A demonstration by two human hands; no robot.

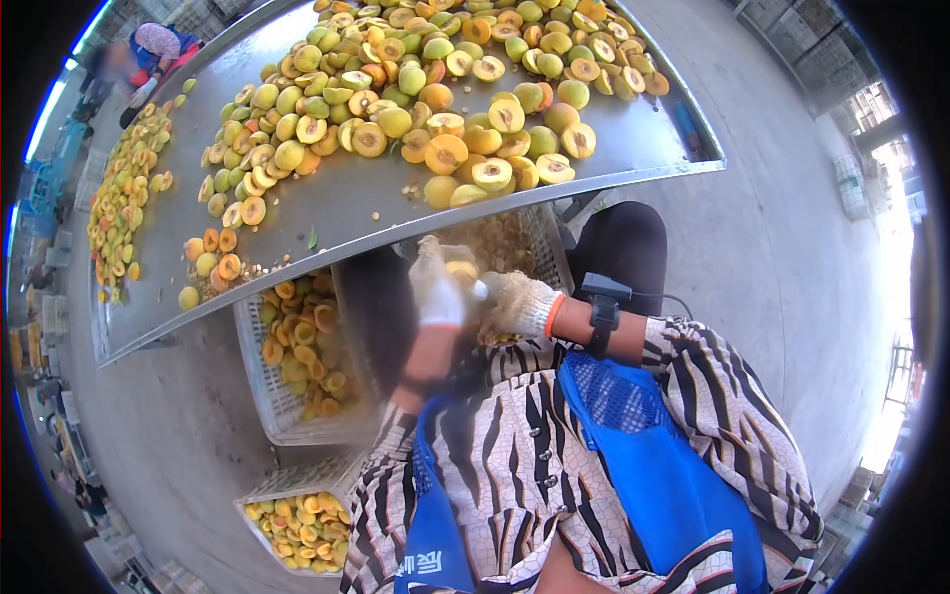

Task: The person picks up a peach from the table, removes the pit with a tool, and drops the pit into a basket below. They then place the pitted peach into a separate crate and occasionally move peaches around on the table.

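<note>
In front of my lap, my left hand (435,285), in a white work glove soiled at the fingers, is closed around a yellow peach half (461,269). My right hand (519,301), in a similar glove with an orange cuff, is closed right beside it. A small pale tip (481,290) shows at its fingers; blur hides what kind of thing it belongs to. Just beyond both hands is the near edge of a metal table (346,203), which bears many peach halves (446,153), several with pits still in them.
A white crate (259,381) of peach halves stands at my left, with another crate (297,569) of them behind. Under the table edge, a crate (542,243) holds brownish bits. Another person (156,49) works at the far left table end. Concrete floor (762,238) extends right.
</note>
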